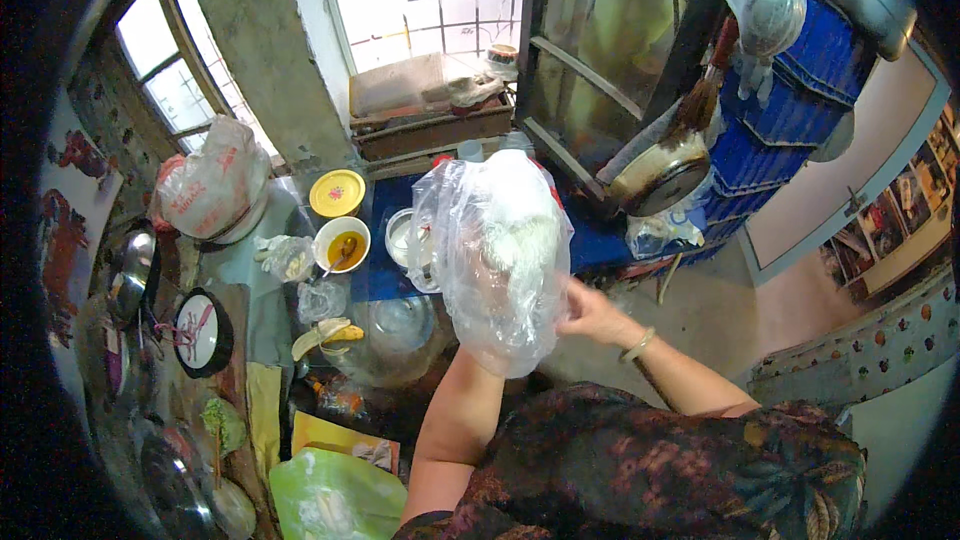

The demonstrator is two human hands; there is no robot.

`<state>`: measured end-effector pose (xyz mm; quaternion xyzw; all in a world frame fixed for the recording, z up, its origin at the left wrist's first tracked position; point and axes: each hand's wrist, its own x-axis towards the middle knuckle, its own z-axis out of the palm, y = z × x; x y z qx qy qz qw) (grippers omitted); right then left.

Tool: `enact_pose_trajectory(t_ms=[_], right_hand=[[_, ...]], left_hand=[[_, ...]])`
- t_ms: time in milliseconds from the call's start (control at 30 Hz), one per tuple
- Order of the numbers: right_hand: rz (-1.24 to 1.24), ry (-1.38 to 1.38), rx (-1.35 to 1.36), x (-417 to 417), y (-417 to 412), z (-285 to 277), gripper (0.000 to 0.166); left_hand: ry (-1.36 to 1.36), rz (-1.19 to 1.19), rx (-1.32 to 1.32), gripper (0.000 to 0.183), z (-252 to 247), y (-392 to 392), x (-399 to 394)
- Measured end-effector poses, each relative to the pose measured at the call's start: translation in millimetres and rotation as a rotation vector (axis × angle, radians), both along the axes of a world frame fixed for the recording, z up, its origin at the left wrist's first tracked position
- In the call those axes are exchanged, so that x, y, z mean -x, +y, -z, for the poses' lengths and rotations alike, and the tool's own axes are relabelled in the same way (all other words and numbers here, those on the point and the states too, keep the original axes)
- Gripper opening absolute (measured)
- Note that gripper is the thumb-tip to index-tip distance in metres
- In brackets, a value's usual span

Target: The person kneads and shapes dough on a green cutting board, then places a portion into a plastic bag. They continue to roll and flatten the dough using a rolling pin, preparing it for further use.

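A large clear plastic bag [517, 292] is raised in front of me, above the counter. Inside it or behind it shows a bulky white mass [517, 217], its exact kind blurred by the plastic. My left hand [489, 307] is up inside the bag from below, seen only dimly through the film, so its fingers are hidden. At the bag's right edge, my right hand [589, 313] pinches the plastic with thumb and fingers. Just left of the bag stands an open white container [399, 236], partly covered by the film.
Left of the bag are a white bowl [352, 236] of yellow liquid with a spoon, a yellow-lidded tub [337, 193], a banana peel [319, 337] and a glass lid [401, 330]. A green sheet [337, 499] lies nearer me. An open window sash [600, 52] juts in at right.
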<state>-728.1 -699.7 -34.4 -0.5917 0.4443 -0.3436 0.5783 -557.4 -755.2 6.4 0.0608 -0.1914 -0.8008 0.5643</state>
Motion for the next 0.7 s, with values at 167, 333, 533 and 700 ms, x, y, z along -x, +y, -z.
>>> enact_pose_trajectory(t_ms=[167,333,533,700], right_hand=[[0.235,-0.246,0.199,15,-24,-77,0.096],[0.409,-0.493,-0.199,4,-39,-15,0.06],[0.389,-0.668,-0.245,15,-20,17,0.06],[0.328,-0.524,-0.096,22,-12,7,0.069]], left_hand=[[-0.077,0.044,0.034,0.042,-3,-6,4],[-0.686,0.06,0.179,0.044,24,-16,19],[-1.369,-0.375,0.482,0.021,1,-24,-31],[-1.399,-0.852,0.947,0.073,-21,-25,-39]])
